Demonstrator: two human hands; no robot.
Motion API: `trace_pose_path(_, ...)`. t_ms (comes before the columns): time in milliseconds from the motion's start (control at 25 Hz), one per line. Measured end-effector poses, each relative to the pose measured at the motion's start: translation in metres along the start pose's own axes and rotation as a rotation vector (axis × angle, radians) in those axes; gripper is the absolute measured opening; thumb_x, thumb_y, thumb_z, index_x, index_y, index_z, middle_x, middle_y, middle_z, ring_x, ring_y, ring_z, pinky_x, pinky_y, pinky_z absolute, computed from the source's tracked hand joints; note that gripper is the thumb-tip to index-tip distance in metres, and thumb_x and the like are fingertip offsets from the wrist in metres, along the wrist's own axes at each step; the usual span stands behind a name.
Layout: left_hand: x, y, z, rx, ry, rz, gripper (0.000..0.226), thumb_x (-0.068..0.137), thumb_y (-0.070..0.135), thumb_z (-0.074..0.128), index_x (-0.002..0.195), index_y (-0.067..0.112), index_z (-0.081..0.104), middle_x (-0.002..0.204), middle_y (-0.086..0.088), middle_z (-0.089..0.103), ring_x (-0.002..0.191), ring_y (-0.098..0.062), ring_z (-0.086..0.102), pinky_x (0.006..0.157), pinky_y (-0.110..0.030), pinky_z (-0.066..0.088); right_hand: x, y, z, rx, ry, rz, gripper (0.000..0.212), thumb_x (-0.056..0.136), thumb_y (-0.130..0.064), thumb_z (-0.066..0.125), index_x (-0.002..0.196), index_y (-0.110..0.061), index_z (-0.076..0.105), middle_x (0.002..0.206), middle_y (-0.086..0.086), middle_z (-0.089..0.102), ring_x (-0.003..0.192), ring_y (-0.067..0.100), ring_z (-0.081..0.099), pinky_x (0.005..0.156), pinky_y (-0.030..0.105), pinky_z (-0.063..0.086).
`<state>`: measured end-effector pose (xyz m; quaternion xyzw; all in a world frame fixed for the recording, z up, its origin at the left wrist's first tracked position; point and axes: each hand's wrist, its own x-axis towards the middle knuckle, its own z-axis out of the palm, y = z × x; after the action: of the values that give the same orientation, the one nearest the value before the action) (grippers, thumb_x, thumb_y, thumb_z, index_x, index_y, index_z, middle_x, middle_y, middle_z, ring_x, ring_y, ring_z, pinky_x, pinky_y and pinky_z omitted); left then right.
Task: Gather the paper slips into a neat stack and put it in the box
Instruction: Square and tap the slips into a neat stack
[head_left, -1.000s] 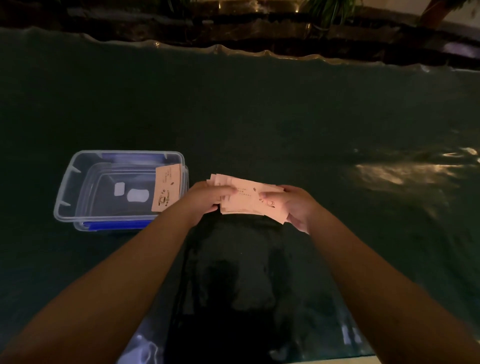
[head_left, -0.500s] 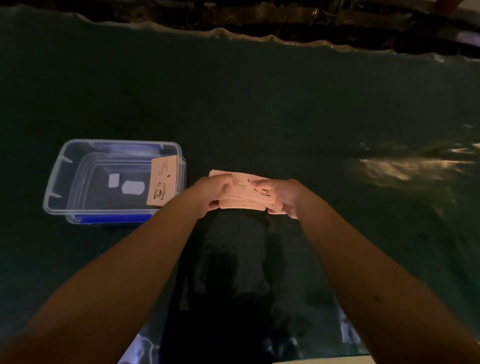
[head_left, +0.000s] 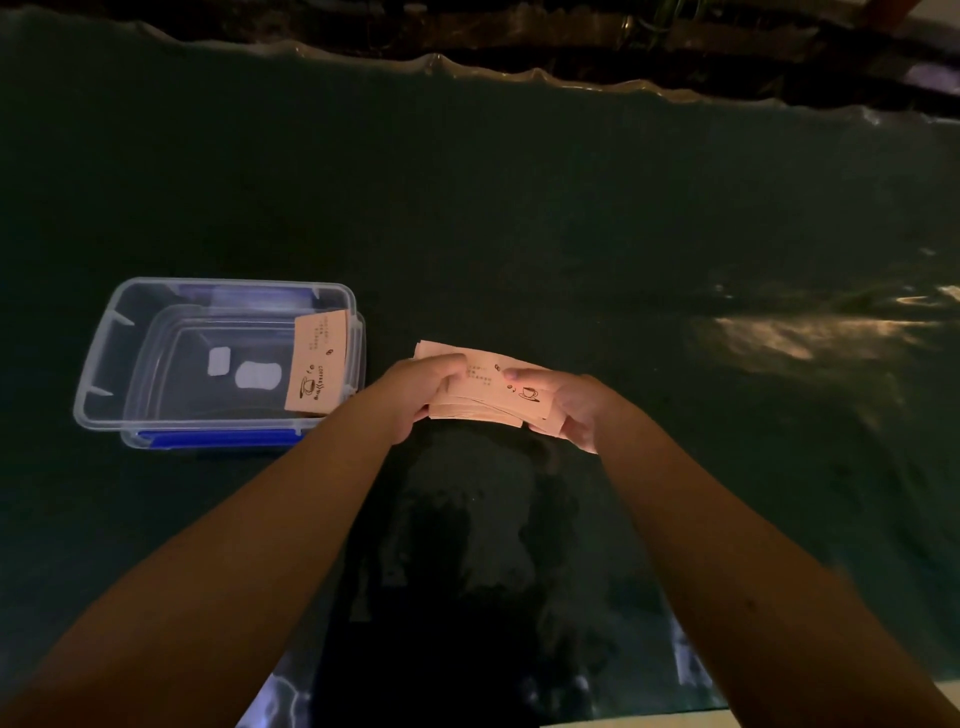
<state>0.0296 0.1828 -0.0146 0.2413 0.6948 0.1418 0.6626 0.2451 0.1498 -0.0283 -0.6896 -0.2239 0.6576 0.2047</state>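
Note:
A bundle of pinkish paper slips (head_left: 485, 389) printed with a coffee-cup drawing is held between both hands just above the dark table. My left hand (head_left: 421, 387) grips its left end, thumb on top. My right hand (head_left: 569, 405) holds the right end, fingers underneath. The slips are fanned and uneven at the edges. To the left stands a clear plastic box (head_left: 104, 358) with blue clips; one slip (head_left: 317, 366) leans inside against its right wall.
The table is covered in dark green cloth under a glossy film (head_left: 571, 234), with a light glare at the right (head_left: 810, 338). Its wavy far edge (head_left: 467, 65) runs across the top. The near table edge is at the bottom.
Both hands have drawn closer together on the slips, squaring the bundle. The view has tilted down a little, so the box and hands sit lower in frame than half a second ago.

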Motion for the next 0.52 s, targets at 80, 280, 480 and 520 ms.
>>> trace_pose_path(80,0.0,-0.004,-0.003,0.046,-0.03,0.028,0.062,0.087,0.031,0.08,0.142,0.017,0.055,0.134,-0.008,0.064,0.123,-0.026,0.061,0.111,-0.044,0.051,-0.001,0.006,0.001,0.014,-0.018,-0.012,0.041,0.075,-0.039,0.094,0.108,-0.017,0.083,0.102,0.002,0.087,0.105,0.023,0.078,0.103,0.042,0.059)
trace_pose_path(280,-0.008,-0.014,-0.009,-0.005,-0.088,0.149,0.083,0.077,0.017,0.093,0.146,0.022,0.047,0.135,-0.006,0.066,0.123,-0.027,0.064,0.103,-0.05,0.058,-0.005,0.021,0.005,0.099,-0.069,-0.069,0.052,0.08,-0.035,0.09,0.127,-0.015,0.077,0.118,0.006,0.083,0.116,0.027,0.075,0.112,0.046,0.053)
trace_pose_path(480,-0.013,-0.013,-0.012,-0.281,-0.121,0.345,0.081,0.077,-0.001,0.089,0.143,0.025,0.05,0.133,-0.004,0.069,0.126,-0.024,0.065,0.105,-0.05,0.058,-0.015,0.032,0.014,0.291,-0.247,-0.209,0.043,0.088,-0.034,0.081,0.13,-0.031,0.074,0.129,0.003,0.08,0.112,0.018,0.077,0.093,0.036,0.06)
trace_pose_path(520,-0.014,-0.016,-0.012,-0.317,-0.134,0.354,0.073,0.079,-0.002,0.087,0.139,0.025,0.055,0.131,-0.004,0.07,0.127,-0.024,0.065,0.102,-0.048,0.059,-0.018,0.034,0.017,0.311,-0.255,-0.225,0.036,0.089,-0.034,0.08,0.125,-0.034,0.078,0.129,0.003,0.079,0.112,0.018,0.077,0.094,0.037,0.059)
